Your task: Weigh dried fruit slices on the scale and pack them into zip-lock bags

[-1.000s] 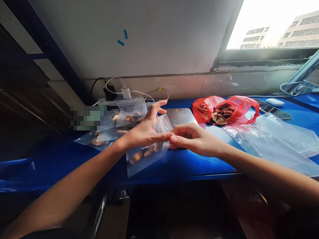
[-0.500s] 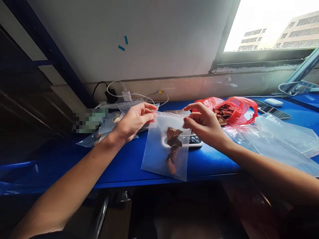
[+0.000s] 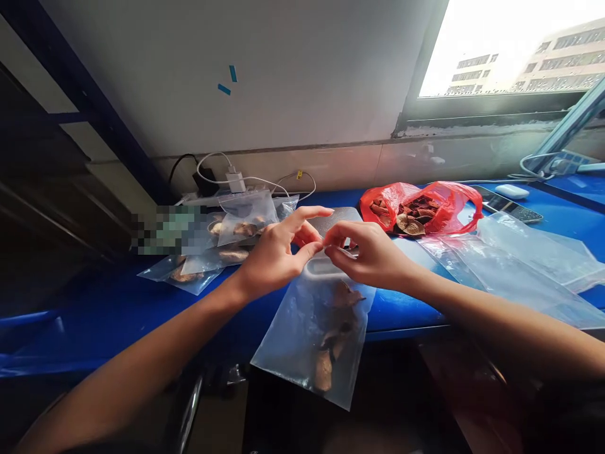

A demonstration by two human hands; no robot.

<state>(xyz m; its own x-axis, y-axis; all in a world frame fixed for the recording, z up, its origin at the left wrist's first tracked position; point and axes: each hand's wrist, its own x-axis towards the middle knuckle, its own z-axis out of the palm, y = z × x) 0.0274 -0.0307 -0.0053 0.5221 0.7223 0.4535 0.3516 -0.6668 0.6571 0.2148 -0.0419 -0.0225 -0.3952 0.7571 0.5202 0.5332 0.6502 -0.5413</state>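
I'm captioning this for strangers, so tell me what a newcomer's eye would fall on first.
Probably the red plastic bag, lying open with brown slices inside, right of center on the blue table. Next, the translucent bag hanging at the center, its top pinched by the left hand and right hand.

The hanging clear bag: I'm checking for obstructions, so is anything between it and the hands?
Nothing visible is. The left hand and right hand pinch the top of the clear bag. The silver-topped device and the red bag lie beyond the hands, not in between.
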